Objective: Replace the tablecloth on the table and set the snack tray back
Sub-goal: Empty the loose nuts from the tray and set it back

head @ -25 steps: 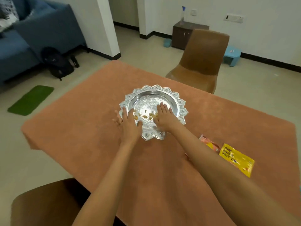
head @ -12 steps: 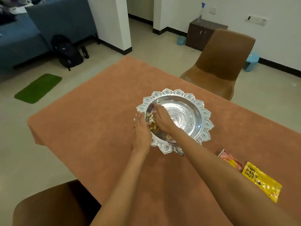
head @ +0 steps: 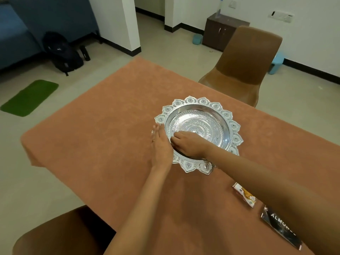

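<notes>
An orange tablecloth [head: 110, 126] covers the table. On it, right of centre, stands an ornate silver snack tray [head: 202, 101] with a petal-shaped rim. My left hand [head: 161, 144] lies flat on the cloth with its fingers straight, pressed against the outside of the tray's left rim. My right hand [head: 191, 143] reaches into the tray palm down, fingers slightly bent toward the near left wall. The nuts seen earlier are hidden under it. The rest of the tray's bottom shows bare metal.
Two snack packets lie on the cloth at the near right: a small orange-and-white one [head: 245, 196] and a dark almond packet [head: 279, 227]. A brown chair [head: 244, 65] stands at the far side, another [head: 60, 232] at the near left. A backpack [head: 62, 52] and green mat [head: 30, 97] lie on the floor.
My right hand has swept across the tray's bottom to the near left wall, covering the nuts. My left hand has slid off the rim to its outside. The view has shifted left.
</notes>
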Motion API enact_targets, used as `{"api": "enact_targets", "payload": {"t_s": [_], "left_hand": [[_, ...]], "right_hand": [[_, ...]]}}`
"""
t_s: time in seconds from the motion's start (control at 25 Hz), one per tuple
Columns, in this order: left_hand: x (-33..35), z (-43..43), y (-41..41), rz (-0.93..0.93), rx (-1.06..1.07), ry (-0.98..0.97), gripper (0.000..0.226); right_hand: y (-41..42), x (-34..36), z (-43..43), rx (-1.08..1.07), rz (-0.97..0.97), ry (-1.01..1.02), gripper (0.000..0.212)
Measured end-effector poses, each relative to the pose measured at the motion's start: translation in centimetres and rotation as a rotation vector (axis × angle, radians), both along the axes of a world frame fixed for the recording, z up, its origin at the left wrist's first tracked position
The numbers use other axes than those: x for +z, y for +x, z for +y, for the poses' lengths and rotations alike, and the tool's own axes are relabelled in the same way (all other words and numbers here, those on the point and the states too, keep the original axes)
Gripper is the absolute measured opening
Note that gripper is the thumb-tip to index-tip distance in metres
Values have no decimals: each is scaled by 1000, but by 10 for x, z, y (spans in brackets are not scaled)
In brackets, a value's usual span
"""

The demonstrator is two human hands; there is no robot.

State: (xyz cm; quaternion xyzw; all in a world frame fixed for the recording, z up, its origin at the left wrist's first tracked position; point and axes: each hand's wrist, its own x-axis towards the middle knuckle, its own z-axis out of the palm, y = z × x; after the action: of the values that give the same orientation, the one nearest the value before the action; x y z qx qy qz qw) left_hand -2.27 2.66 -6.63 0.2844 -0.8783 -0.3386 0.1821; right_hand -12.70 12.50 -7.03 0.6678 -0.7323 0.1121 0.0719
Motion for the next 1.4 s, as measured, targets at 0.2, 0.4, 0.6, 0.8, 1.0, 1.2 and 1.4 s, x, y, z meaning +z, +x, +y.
{"api": "enact_targets", "payload": {"t_s": [0.2, 0.4, 0.6, 0.8, 1.0, 1.2, 1.4], "left_hand": [[2, 0, 2, -9, -39, -12, 51], [0, -3, 0, -25, -39, -123, 45], [9, -5, -6, -47, -171, -535, 46], [29, 24, -24, -503, -238, -492, 47], [27, 69, -28, -426, -321, -244, 46], [36, 76, -32, 87, -118, 625, 26], [56, 72, -63, 320, 241, 1863, 43]], "right_hand": [[4, 2, -8, -154, -12, 103, 37], [-7, 30, -20, -600, -608, 83, 26], [-35, 61, 19, -866, -1789, -681, 31], [-28, 60, 54, -744, -2142, -1034, 32], [-25, 52, 62, -754, -2248, -1211, 33], [-5, 57, 46, -943, -1987, -1057, 25], [17, 51, 15, -978, -1473, -906, 20]]}}
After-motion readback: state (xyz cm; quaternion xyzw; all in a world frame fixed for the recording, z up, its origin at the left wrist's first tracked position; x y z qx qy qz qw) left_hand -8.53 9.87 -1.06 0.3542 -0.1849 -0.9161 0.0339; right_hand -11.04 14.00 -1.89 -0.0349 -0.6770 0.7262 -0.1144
